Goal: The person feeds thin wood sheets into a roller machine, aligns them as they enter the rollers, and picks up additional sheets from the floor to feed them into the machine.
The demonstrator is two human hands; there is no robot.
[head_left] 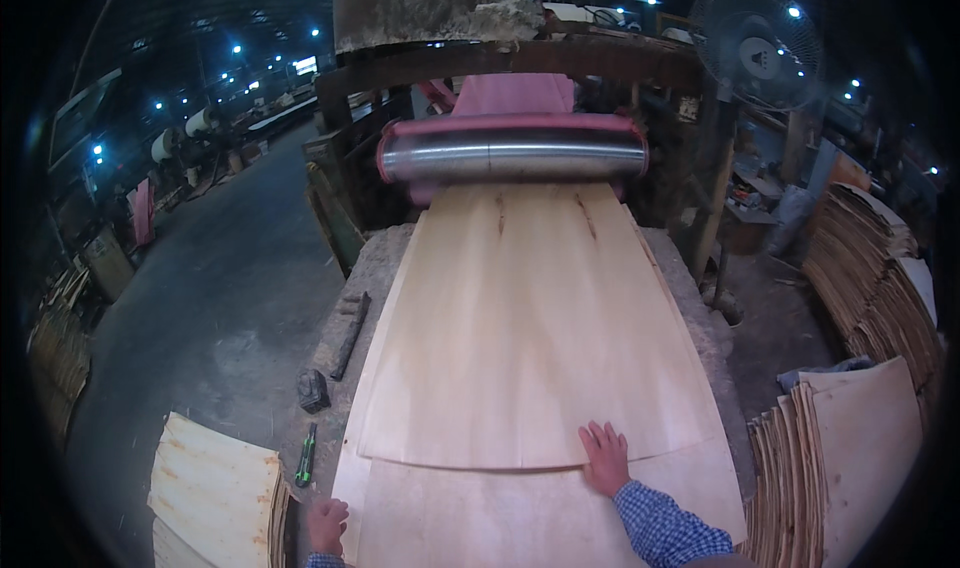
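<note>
A pale wood veneer sheet (530,338) lies lengthwise before me, its far end at a shiny metal roller (520,156). Its near edge overlaps another veneer sheet (480,518) beneath. My right hand (605,458) rests on the upper sheet at its near edge, fingers spread and flat, nothing gripped. Close by the left edge of the lower sheet is my left hand (327,524), with fingers curled in; whether they pinch that edge is hidden. A green and black utility knife (306,455) lies to the left, beyond my left hand.
Stacked veneer sheets stand at the left (215,478) and right (860,448), with a taller stack (865,258) farther right. A dark block (313,391) and a dark bar (350,336) lie left of the sheets. A fan (765,58) stands back right.
</note>
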